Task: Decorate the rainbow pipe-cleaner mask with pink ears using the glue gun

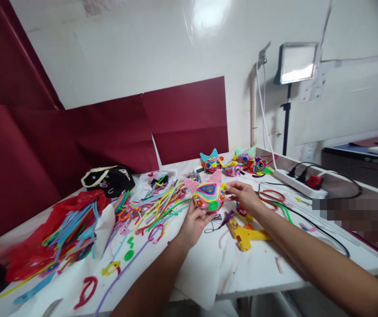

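Note:
In the head view my left hand [192, 225] holds a colourful pipe-cleaner animal head [208, 192] from below, raised above the table. The head has pointed pink ears, a green round spot at its lower front and orange spots at the sides. My right hand [242, 195] is at the head's right edge, fingertips pinched on a small yellow piece [223, 187] that touches the head. Below my right hand lies a yellow glue gun [244, 234], and a purple tassel [227, 218] is beside it.
Loose pipe cleaners [162, 204] spread leftward to a red plastic bag [33, 246]. Behind stand similar heads, one with blue ears [212, 161]. A black pouch [109, 179] sits at back left. At right are a power strip [299, 184], cables and a lamp [298, 64].

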The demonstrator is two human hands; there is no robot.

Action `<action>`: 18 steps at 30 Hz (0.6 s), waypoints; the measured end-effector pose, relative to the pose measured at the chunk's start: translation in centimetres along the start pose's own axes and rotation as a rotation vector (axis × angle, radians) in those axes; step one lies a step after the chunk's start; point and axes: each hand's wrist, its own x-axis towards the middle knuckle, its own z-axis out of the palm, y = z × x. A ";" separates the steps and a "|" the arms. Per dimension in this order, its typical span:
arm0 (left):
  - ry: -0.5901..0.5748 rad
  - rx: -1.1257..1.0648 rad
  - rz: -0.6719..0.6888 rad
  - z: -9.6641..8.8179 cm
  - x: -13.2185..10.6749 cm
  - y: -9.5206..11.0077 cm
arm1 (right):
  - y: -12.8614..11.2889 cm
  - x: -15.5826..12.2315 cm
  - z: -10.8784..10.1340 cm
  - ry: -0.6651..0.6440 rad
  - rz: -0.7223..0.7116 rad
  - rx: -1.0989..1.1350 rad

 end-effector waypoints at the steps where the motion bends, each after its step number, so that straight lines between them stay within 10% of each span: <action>1: 0.000 0.011 0.005 -0.1 0.0 0.0 | 0.0 0.0 0.0 -0.002 -0.001 0.003; 18: -0.008 0.083 0.015 0.0 0.0 -0.2 | 0.4 0.1 -0.1 -0.012 0.026 -0.017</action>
